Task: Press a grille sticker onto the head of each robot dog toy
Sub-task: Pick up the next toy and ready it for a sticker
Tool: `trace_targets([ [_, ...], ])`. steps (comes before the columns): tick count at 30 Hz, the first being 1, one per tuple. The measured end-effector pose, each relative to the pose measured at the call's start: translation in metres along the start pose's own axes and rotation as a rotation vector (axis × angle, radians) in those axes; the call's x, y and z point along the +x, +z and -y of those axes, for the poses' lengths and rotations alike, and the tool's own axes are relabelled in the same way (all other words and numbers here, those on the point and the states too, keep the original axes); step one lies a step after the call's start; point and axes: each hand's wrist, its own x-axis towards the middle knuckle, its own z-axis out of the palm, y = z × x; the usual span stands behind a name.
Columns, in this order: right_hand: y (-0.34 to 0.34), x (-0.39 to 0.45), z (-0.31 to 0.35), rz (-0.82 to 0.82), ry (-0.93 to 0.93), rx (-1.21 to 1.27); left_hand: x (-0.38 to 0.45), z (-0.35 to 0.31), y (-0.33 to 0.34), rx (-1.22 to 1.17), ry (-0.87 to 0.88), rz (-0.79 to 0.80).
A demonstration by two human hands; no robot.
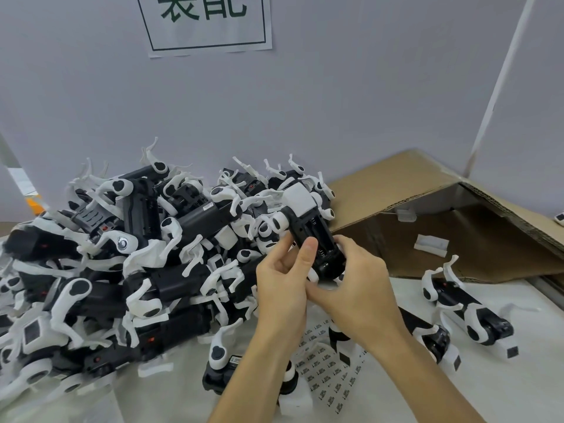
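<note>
Both hands hold one robot dog toy [311,236] in the air above the white surface [171,398], in front of the big pile of robot dog toys [122,254]. The toy is turned belly-up, its black underside with the open battery bay facing the camera and its white blocky head [300,199] pointing away, toward the wall.

The left hand [282,288] grips the toy from the left: its thumb [306,254] lies pressed along the black underside, and the fingers curl round behind the body. The right hand [355,288] grips the near end of the toy from the right and below, its fingers wrapped round the rear and partly hidden behind it. Neither hand is relaxed; both are closed on the same toy.

A sheet of small printed stickers [329,370] lies on the surface under the forearms, partly covered by them. Whether any sticker is on the held toy's head cannot be told from this angle.

Two more toys lie on the surface to the right, one [464,306] well apart from the pile, with a small dark square on its white head. Behind them a flattened cardboard box [442,209] leans open against the wall. A paper sign [207,22] hangs on the wall above.
</note>
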Motion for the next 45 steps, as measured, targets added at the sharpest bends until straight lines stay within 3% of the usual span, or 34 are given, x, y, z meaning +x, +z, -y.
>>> trace_targets([
  [5, 0.0, 0.0, -0.002, -0.042, -0.052, -0.034, -0.001, -0.003, 0.001, 0.013, -0.043, -0.009],
  [11, -0.007, 0.003, -0.009, 0.094, -0.067, 0.012, 0.0, -0.002, 0.001, 0.034, -0.096, -0.076],
  [16, -0.012, 0.004, -0.012, -0.037, -0.16, 0.152, 0.002, -0.001, -0.001, -0.094, -0.164, -0.124],
  [20, -0.006, 0.002, -0.013, -0.175, -0.27, -0.018, 0.0, 0.0, 0.0, -0.058, -0.148, -0.092],
  [24, 0.003, -0.001, -0.009, -0.275, -0.536, -0.307, -0.002, -0.004, 0.002, -0.074, -0.153, -0.069],
  [27, 0.002, -0.007, -0.005, -0.216, -0.591, -0.199, -0.002, -0.003, 0.001, -0.167, -0.172, -0.082],
  [32, -0.01, -0.005, 0.0, -0.395, -0.422, 0.158, -0.002, -0.005, 0.0, -0.281, -0.203, -0.016],
  [34, -0.014, -0.001, -0.002, -0.348, -0.279, 0.321, -0.002, -0.005, 0.0, -0.269, -0.223, -0.017],
  [40, -0.009, 0.008, -0.019, 0.065, -0.012, 0.668, 0.0, -0.008, -0.002, -0.298, -0.215, -0.053],
  [45, -0.011, 0.006, -0.024, 0.283, -0.034, 0.782, -0.001, -0.008, -0.005, -0.302, -0.206, -0.069],
])
